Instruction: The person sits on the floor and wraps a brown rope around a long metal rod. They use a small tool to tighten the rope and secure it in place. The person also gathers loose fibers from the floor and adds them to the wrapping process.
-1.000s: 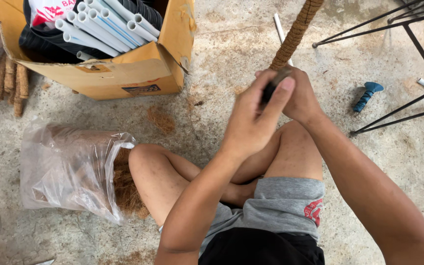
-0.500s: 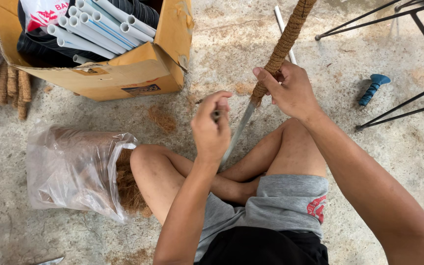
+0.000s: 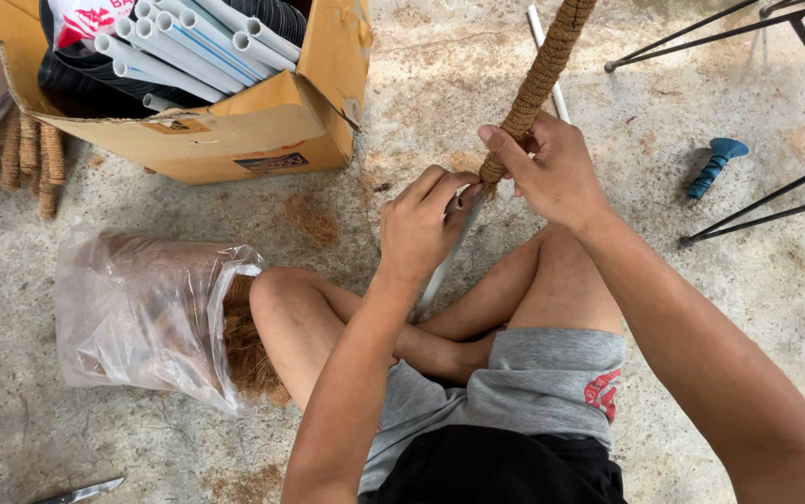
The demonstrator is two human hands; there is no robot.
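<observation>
Two bare hands work on one coir-wrapped pole at the centre of the frame. Its upper length is bound in rough brown coconut-fibre rope with a coarse, ridged surface; it rises diagonally to the top edge. Below the wrap, a smooth grey pipe section runs down toward the crossed legs.

The right hand is clamped around the lower end of the fibre wrap. The left hand sits just beside it, fingers pinched together at the point where wrap meets bare pipe; what they pinch cannot be made out.

At upper left stands a cardboard box filled with smooth white plastic pipes. Finished fibre poles lie at the left edge. A clear plastic bag of loose brown fibre lies at lower left on the rough concrete floor. A blue handle lies at right.
</observation>
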